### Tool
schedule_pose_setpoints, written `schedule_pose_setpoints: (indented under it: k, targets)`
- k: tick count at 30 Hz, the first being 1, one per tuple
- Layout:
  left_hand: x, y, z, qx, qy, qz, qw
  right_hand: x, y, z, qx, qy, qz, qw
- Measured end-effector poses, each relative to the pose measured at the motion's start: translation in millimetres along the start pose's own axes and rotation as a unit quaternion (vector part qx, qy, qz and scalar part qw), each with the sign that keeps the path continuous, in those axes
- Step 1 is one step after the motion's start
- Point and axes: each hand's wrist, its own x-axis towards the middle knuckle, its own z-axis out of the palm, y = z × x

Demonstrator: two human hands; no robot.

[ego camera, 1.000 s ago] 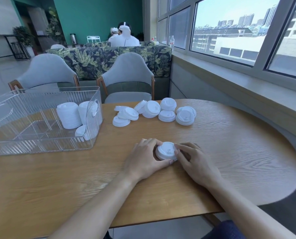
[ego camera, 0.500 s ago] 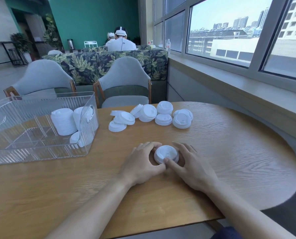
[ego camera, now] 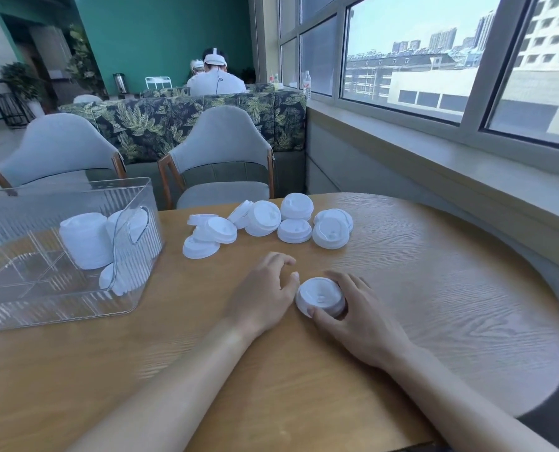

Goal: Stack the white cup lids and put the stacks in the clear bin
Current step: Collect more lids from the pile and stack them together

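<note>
Easing off lid stack, left hand; right hand still gripping.

Left hand — off the lid stack

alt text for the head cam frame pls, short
Seen from above, a person's right hand grips a short stack of white cup lids on a wooden table, while the left hand rests beside it with fingers loosely curled. Loose lids lie scattered farther back, and a clear bin at left already holds stacked lids.
</note>
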Motion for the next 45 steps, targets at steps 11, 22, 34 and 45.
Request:
schedule_pose_setpoints:
  k: [11, 22, 34, 45]
  targets:
    - [67.9, 16.7, 40.8, 0.14, 0.029, 0.094, 0.985, 17.9, 44.7, -30.4, -0.044, -0.016, 0.017, 0.999]
    - [112.2, 16.3, 64.7, 0.109, 0.052, 0.096, 0.988, 38.2, 65.9, -28.5, 0.002, -0.001, 0.01, 1.0]
    - [110.3, 19.6, 63.8, 0.087, 0.084, 0.107, 0.987, 36.9, 63.8, -25.9, -0.001, 0.01, 0.021, 1.0]
    - [54.5, 16.2, 29.9, -0.058, 0.077, 0.045, 0.994, 24.7, 45.8, -26.0, -0.027, 0.01, 0.033, 0.999]
